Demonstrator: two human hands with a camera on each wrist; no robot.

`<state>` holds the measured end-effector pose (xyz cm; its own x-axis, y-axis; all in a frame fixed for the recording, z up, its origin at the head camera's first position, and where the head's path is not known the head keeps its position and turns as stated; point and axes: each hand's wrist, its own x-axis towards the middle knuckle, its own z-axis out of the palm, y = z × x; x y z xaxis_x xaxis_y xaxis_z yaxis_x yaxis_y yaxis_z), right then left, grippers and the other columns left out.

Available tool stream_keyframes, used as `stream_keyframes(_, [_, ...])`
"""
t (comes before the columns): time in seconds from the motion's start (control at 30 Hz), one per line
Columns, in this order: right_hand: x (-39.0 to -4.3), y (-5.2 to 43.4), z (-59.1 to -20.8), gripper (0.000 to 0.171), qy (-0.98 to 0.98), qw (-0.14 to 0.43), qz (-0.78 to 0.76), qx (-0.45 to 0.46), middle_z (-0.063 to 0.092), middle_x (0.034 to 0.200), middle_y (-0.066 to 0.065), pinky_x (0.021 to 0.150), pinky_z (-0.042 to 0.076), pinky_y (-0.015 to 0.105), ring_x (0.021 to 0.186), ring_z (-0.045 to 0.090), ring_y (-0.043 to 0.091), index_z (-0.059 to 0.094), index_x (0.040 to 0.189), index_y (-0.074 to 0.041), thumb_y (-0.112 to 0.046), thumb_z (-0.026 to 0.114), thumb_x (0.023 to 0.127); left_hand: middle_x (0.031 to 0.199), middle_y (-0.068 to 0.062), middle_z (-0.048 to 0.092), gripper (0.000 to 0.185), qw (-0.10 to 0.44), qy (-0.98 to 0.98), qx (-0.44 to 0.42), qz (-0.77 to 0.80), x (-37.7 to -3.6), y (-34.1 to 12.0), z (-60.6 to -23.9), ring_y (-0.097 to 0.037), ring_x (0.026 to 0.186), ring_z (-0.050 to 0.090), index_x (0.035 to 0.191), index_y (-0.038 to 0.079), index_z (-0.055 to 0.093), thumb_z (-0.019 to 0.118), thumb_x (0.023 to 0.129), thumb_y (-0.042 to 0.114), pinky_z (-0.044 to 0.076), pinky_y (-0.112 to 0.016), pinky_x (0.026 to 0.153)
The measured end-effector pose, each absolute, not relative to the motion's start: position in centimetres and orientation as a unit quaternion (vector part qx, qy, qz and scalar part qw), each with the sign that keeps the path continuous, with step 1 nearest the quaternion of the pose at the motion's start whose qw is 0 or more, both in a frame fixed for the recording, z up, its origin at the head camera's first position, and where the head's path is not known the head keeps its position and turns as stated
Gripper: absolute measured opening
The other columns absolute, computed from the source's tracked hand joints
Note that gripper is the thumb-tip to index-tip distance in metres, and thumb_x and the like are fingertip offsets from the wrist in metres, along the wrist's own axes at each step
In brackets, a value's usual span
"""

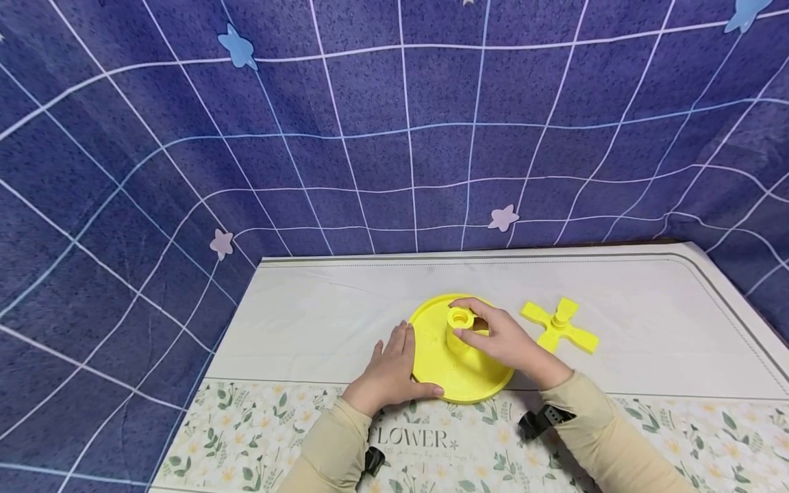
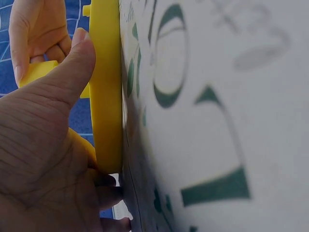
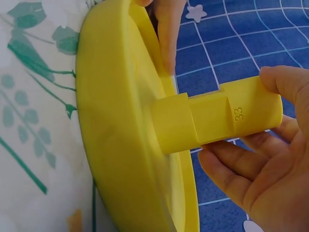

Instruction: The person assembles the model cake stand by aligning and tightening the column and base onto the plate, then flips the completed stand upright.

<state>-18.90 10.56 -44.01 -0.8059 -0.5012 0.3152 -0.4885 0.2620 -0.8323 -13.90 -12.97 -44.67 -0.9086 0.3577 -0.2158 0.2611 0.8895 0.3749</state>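
Note:
A round yellow base with a raised rim (image 1: 431,390) lies flat on the table. My left hand (image 1: 392,373) rests against its left side, fingers extended along the edge and thumb over the near rim. From the middle of the base rises a hollow yellow post (image 1: 458,335), notched on its side and marked "33" in the right wrist view. My right hand (image 1: 502,339) grips this post (image 3: 251,106) near its top, thumb on one side and fingers on the other. The post's foot meets the base.
To the right of the base lies a yellow four-armed cross piece (image 1: 559,324) with a short peg at its centre. The tablecloth (image 1: 320,308) is white, with a flowered strip (image 1: 271,424) nearest me. A blue gridded curtain (image 1: 370,157) hangs behind and beside the table.

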Motion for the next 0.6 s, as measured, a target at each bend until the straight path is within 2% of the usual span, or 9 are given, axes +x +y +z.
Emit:
stream_keyframes(0.2, [-18.69, 10.32, -43.95, 0.040, 0.808, -0.013, -0.514, -0.288, 0.063, 0.122, 0.007, 0.085, 0.054, 0.030, 0.100, 0.065, 0.019, 0.059, 0.126, -0.002, -0.016, 0.071, 0.091, 0.160, -0.023, 0.004, 0.121, 0.142, 0.962, 0.158, 0.172, -13.88, -12.92, -44.64, -0.032, 0.148, 0.005, 0.153, -0.006, 0.006, 0.066, 0.079, 0.068, 0.010, -0.056, 0.116])
stream_keyframes(0.43, [-18.42, 10.15, -43.85, 0.037, 0.820, -0.019, -0.505, -0.269, 0.065, 0.118, 0.005, 0.085, 0.055, 0.031, 0.098, 0.065, 0.018, 0.060, 0.123, -0.008, -0.015, 0.072, 0.089, 0.161, -0.022, 0.003, 0.122, 0.144, 0.962, 0.156, 0.173, -13.91, -12.95, -44.74, -0.031, 0.149, 0.004, 0.154, -0.006, 0.006, 0.066, 0.078, 0.068, 0.010, -0.056, 0.116])
stream_keyframes(0.6, [-18.29, 9.88, -44.04, 0.038, 0.837, -0.054, -0.471, -0.274, 0.067, 0.111, 0.005, 0.079, 0.056, 0.034, 0.090, 0.066, 0.017, 0.059, 0.123, -0.009, -0.016, 0.073, 0.089, 0.161, -0.022, 0.003, 0.122, 0.142, 0.963, 0.158, 0.168, -13.96, -13.01, -44.82, -0.031, 0.149, 0.003, 0.154, -0.006, 0.005, 0.066, 0.078, 0.069, 0.010, -0.056, 0.116])
